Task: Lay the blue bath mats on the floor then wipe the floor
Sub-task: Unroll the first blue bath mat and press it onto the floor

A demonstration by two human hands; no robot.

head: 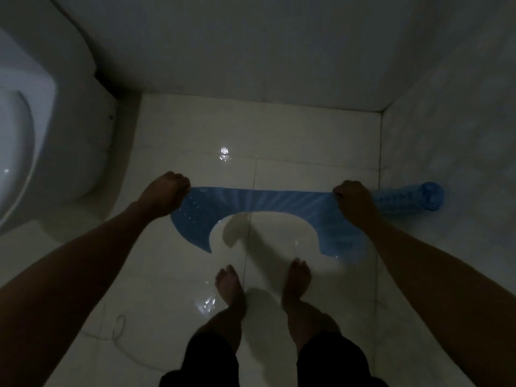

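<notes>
In a dim bathroom, a person stands barefoot on the glossy white tiled floor, both arms stretched forward. The left hand is closed in a fist around one top corner of a translucent blue rubber bath mat with a curved cut-out, and the right hand is clenched on the opposite top corner. The mat hangs between the two fists, its top edge pulled taut and its two lower lobes dangling above the tiles in front of the bare feet (small dots pattern its surface). A second blue mat, rolled into a tube, lies just beside the right hand, against the foot of the right wall. A white ceramic toilet stands at the left. Bright wet-looking glints show on the tiles.
</notes>
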